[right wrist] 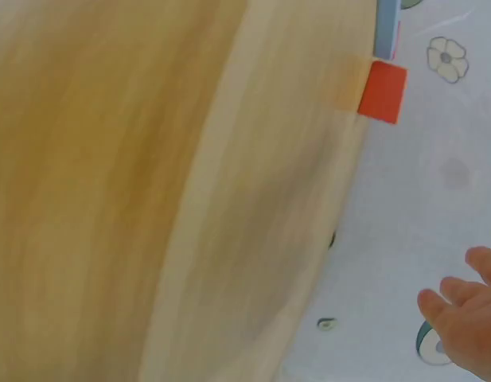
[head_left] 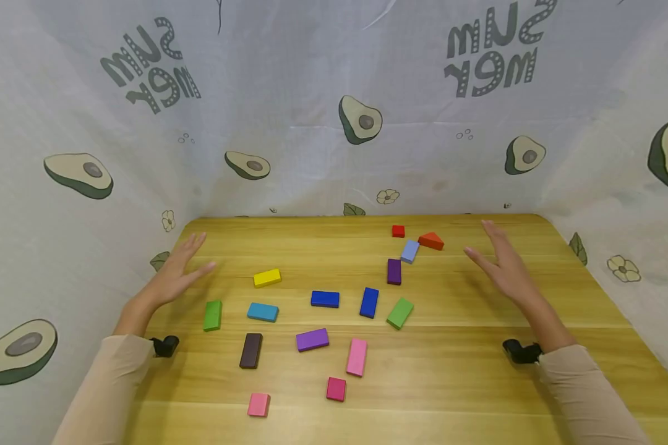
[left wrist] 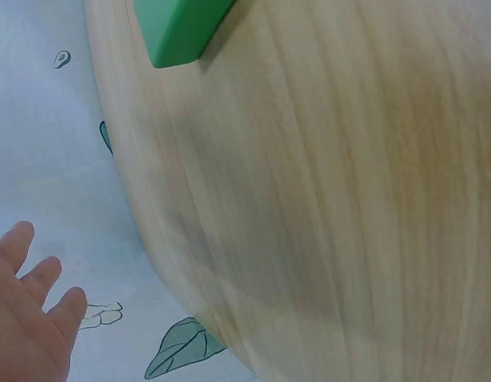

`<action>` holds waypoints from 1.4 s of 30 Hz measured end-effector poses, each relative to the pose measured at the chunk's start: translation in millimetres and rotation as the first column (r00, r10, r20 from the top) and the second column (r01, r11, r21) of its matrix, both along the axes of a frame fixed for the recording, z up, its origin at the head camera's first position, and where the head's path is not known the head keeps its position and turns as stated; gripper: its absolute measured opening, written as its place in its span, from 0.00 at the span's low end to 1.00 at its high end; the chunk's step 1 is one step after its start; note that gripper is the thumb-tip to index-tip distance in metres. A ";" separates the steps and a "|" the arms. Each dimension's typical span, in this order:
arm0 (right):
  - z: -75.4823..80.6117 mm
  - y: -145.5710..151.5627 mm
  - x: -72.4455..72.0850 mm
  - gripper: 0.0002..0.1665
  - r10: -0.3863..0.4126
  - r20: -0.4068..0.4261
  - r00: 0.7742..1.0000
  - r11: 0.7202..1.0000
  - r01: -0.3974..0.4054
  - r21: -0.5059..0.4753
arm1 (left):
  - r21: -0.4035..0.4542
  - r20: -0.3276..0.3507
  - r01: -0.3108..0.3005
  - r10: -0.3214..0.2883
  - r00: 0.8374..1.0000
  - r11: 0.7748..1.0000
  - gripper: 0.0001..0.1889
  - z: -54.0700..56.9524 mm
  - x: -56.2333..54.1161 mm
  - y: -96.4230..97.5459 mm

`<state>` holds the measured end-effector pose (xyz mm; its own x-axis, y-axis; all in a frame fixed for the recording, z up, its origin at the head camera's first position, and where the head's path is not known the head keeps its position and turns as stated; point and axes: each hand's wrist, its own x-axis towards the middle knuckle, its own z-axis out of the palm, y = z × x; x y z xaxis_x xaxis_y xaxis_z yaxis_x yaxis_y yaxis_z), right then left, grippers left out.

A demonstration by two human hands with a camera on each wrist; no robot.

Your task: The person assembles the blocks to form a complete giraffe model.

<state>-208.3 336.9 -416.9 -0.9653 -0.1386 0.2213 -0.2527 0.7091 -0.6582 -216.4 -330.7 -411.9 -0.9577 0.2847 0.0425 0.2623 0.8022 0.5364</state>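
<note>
Both hands are held over the sides of a wooden table, fingers extended and nothing in them. The left hand (head_left: 175, 272) is nearest the green block (head_left: 213, 316) at the left, which also shows at the top of the left wrist view. Over the right side, the right hand (head_left: 506, 266) is nearest the orange-red triangular block (head_left: 431, 241). Between the hands lie scattered blocks: yellow (head_left: 267, 278), light blue (head_left: 263, 312), two dark blue ones (head_left: 325, 299), violet (head_left: 312, 340), dark purple (head_left: 394, 272), pale blue (head_left: 410, 251) and a second green block (head_left: 400, 313).
Closer to the front lie a dark brown block (head_left: 251, 350), a long pink block (head_left: 357, 357), a magenta block (head_left: 336, 389) and a small pink block (head_left: 258, 405). A small red block (head_left: 398, 231) sits near the back edge. Avocado-print cloth (head_left: 289, 86) surrounds the table (head_left: 451, 383).
</note>
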 end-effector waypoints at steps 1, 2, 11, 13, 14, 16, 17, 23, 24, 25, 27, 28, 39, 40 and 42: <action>1.0 -2.2 -0.1 0.46 0.000 -0.003 1.000 1.000 0.000 -0.008 | 0.007 0.000 0.000 0.000 1.000 1.000 0.43 -0.3 -0.7 0.8; 2.0 -4.5 0.0 0.46 0.000 -0.002 1.000 1.000 0.000 -0.015 | 0.011 0.001 -0.001 0.001 1.000 1.000 0.44 -0.4 -1.0 2.1; 12.2 -32.6 0.1 0.43 0.051 0.010 0.999 0.993 -0.050 -0.102 | 0.042 -0.002 0.014 -0.014 1.000 0.999 0.49 -4.6 -1.6 10.8; 14.4 -40.2 0.5 0.43 0.065 0.011 0.998 0.992 -0.064 -0.111 | 0.057 0.013 0.019 -0.020 1.000 0.998 0.48 -5.1 -2.1 13.2; 15.4 -44.1 0.8 0.43 0.070 0.017 0.997 0.991 -0.068 -0.116 | 0.062 0.021 0.023 -0.024 0.999 0.998 0.47 -5.7 -2.5 14.5; 17.3 -51.9 1.4 0.42 0.079 0.023 0.997 0.989 -0.076 -0.127 | 0.072 0.040 0.030 -0.033 0.999 0.997 0.46 -7.4 -3.7 17.3; 18.0 -55.9 1.6 0.42 0.084 0.026 0.996 0.988 -0.080 -0.133 | 0.077 0.048 0.033 -0.037 0.998 0.996 0.46 -8.0 -4.1 19.2; 19.1 -79.1 2.3 0.41 0.134 0.030 0.991 0.977 -0.127 -0.173 | 0.098 0.037 0.064 -0.068 0.997 0.993 0.43 -13.7 -5.2 30.4; 18.9 -82.8 2.4 0.41 0.142 0.026 0.989 0.975 -0.136 -0.178 | 0.106 0.034 0.069 -0.073 0.997 0.992 0.43 -14.8 -5.2 31.8; 18.8 -86.3 2.6 0.41 0.149 0.023 0.988 0.973 -0.143 -0.183 | 0.123 0.034 0.076 -0.080 0.996 0.989 0.43 -16.0 -5.2 33.0; 18.1 -93.2 2.6 0.39 0.166 0.011 0.986 0.967 -0.161 -0.196 | 0.152 0.035 0.086 -0.092 0.995 0.985 0.42 -18.0 -5.5 35.4; 17.7 -96.5 2.7 0.39 0.175 0.006 0.985 0.964 -0.170 -0.203 | 0.165 0.034 0.088 -0.095 0.995 0.982 0.41 -18.5 -5.6 36.5; 11.9 -132.5 3.0 0.31 0.227 0.041 0.973 0.907 -0.196 -0.372 | 0.271 0.054 0.096 -0.114 0.992 0.958 0.37 -22.8 -3.7 49.0; 10.8 -136.1 3.2 0.31 0.226 0.050 0.973 0.906 -0.191 -0.378 | 0.278 0.058 0.096 -0.117 0.991 0.956 0.37 -23.1 -3.5 50.2; 8.6 -143.6 3.9 0.30 0.231 0.057 0.971 0.900 -0.191 -0.391 | 0.291 0.070 0.098 -0.123 0.990 0.952 0.36 -24.2 -3.4 52.9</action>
<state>-204.5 193.3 -408.2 -0.9425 -0.2663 0.2021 -0.2876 0.3376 -0.8963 -219.8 -277.8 -436.1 -0.9246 0.3768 0.0559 0.2827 0.5802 0.7638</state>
